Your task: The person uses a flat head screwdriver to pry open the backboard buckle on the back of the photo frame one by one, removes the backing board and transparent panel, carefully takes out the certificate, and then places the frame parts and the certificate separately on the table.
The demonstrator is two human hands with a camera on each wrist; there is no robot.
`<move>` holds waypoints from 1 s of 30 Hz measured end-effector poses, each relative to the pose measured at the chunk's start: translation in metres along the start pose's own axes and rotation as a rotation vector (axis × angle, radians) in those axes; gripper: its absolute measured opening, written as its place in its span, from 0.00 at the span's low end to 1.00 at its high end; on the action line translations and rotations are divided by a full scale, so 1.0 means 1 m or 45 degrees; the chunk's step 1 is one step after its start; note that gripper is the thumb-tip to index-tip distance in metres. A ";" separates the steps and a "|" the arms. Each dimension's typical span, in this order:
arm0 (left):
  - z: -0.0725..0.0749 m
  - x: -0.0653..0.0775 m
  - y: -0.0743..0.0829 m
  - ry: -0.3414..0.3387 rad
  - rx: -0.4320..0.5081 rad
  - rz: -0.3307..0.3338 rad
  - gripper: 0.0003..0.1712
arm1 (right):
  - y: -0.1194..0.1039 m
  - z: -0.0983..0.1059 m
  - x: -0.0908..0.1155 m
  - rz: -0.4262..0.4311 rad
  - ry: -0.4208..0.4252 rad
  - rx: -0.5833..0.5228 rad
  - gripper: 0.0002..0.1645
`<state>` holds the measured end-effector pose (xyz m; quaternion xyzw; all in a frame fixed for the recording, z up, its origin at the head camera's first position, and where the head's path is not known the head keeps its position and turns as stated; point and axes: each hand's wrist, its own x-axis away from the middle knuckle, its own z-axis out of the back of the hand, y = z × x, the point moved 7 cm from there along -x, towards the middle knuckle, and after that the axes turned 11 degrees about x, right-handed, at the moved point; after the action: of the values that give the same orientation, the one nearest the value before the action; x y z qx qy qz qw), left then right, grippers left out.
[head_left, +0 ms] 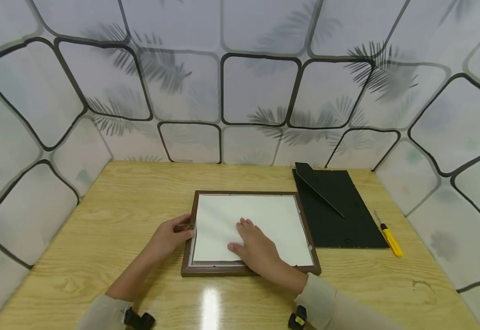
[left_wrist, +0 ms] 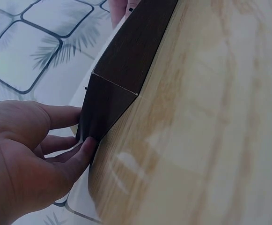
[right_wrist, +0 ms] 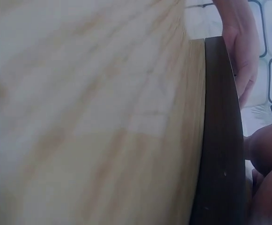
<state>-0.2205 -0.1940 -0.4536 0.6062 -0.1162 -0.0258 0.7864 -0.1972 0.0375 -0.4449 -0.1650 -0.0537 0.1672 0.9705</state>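
While the wooden picture frame [head_left: 219, 271] lies flat on the desk [head_left: 367, 284] with its long axis running from left to right, the black board [head_left: 347, 233] sits just beyond its right rail, long axis pointing away from the person, so the two lie roughly crosswise. The right hand [head_left: 258, 245] is the nearer to that board: it rests inside the frame on the white sheet [head_left: 273, 220], its fingers straight and thumb set apart, reaching in over the near rail. The left hand [head_left: 168, 238] is at the opposite end, pinching the frame's left rail between thumb and fingers, with the whole frame between it and the board. A narrow grey strip shows inside the near rail, where the sheet falls short of the frame. On the board a black flap [head_left: 320, 192] stands tilted up, and the yellow-handled screwdriver [head_left: 392, 242] lies farther right of the frame. Whether board and frame touch, I cannot tell.
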 end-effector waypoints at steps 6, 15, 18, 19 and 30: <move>-0.001 0.000 0.002 -0.016 0.011 -0.026 0.35 | 0.001 0.010 0.001 -0.043 0.058 -0.012 0.36; -0.001 -0.001 0.005 0.007 -0.002 -0.027 0.35 | 0.002 0.023 0.004 -0.045 0.099 -0.083 0.33; 0.000 -0.002 0.006 -0.001 0.003 -0.043 0.35 | 0.003 0.023 0.006 -0.021 0.071 -0.115 0.35; 0.000 -0.002 0.006 -0.003 0.005 -0.047 0.35 | 0.003 0.023 0.006 -0.015 0.065 -0.132 0.35; 0.001 0.001 0.005 -0.001 -0.020 -0.028 0.34 | -0.001 0.018 0.015 0.075 -0.052 -0.158 0.38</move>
<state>-0.2202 -0.1937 -0.4482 0.6011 -0.1095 -0.0357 0.7908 -0.1861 0.0468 -0.4265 -0.2230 -0.0787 0.1951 0.9518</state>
